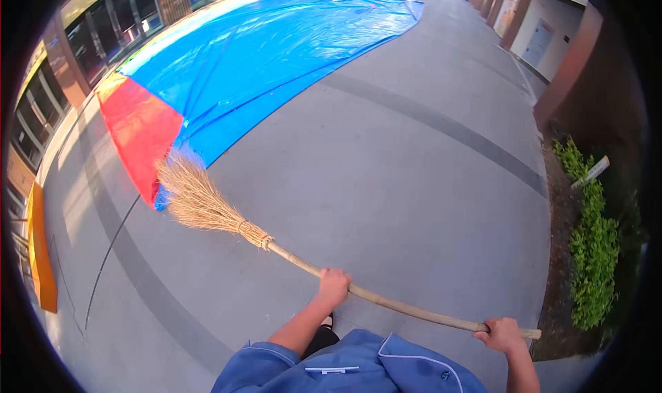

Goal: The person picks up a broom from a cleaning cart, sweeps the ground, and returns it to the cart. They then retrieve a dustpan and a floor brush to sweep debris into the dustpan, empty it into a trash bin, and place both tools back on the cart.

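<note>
Head view: left hand [334, 287], fingers closed around the wooden handle [407, 308] of a broom, about midway along the stick. Right hand [502, 334], fingers clamped on the same handle near its butt end, a short stub poking out past the grip. Both hands well apart on the stick, in front of the body. Handle runs slantwise from lower right up to the left, slightly bent, into the tied bristles [196, 196], straw-coloured, fanned out. Bristle tips overlap the corner of a big sheet where its red section [141, 127] meets its blue section [276, 62]; can't tell how hard they press. Sheet lies spread on grey pavement [386, 172], creased, shiny, blue part reaching far up and away. Dark band [441, 127] crosses the pavement right of the sheet. Blue shirt [338, 365] with white piping at bottom, part of a dark shoe beneath the left arm. Right edge: planting bed with green shrubs [594, 269] and a small sign [591, 172] tilted among them. Left edge: orange board [41, 255], then building windows [114, 24] behind.
</note>
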Available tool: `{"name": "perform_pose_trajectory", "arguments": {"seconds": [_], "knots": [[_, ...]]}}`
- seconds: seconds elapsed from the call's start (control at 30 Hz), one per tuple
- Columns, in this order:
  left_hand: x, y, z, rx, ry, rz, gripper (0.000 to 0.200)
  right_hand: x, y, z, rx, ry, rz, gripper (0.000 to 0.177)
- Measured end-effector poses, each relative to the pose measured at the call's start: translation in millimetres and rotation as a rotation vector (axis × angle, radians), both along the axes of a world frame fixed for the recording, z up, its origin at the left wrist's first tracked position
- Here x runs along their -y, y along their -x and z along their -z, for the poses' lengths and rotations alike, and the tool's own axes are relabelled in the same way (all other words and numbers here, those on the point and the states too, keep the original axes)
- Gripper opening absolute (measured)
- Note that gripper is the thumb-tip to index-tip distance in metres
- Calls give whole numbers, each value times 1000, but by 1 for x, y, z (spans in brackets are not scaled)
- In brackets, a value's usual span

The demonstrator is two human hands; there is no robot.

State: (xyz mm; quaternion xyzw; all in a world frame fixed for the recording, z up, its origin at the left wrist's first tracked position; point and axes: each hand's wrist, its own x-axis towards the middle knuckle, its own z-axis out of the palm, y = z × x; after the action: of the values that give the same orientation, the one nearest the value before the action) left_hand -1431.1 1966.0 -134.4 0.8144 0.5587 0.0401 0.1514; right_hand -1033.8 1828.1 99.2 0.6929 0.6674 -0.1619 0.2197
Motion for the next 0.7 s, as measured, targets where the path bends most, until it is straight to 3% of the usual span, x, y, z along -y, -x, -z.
{"name": "perform_pose_trajectory", "arguments": {"seconds": [0.1, 0.17, 0.23, 0.3, 0.37, 0.5, 0.7], "knots": [[-14, 93, 21, -29, -131, -408, 16, -129, 102, 4, -82, 249, -318, 36], [-16, 135, 43, 33, -78, -548, 20, -182, 172, 18, -172, 276, -520, 33], [-28, 173, 63, 112, -59, -676, 24, -208, 243, 37, -185, 193, -713, 30], [-36, 206, 75, 86, 309, -809, 26, -217, 284, 37, -179, 107, -813, 29], [-57, 197, 84, 61, 262, -782, 25, -225, 288, 38, -172, 27, -894, 27], [-114, 141, 88, 38, 190, -521, 20, -213, 236, 31, -86, 94, -519, 26], [-146, -11, 64, 112, 97, 71, 7, -105, 146, 29, 42, 262, 100, 30]]}}
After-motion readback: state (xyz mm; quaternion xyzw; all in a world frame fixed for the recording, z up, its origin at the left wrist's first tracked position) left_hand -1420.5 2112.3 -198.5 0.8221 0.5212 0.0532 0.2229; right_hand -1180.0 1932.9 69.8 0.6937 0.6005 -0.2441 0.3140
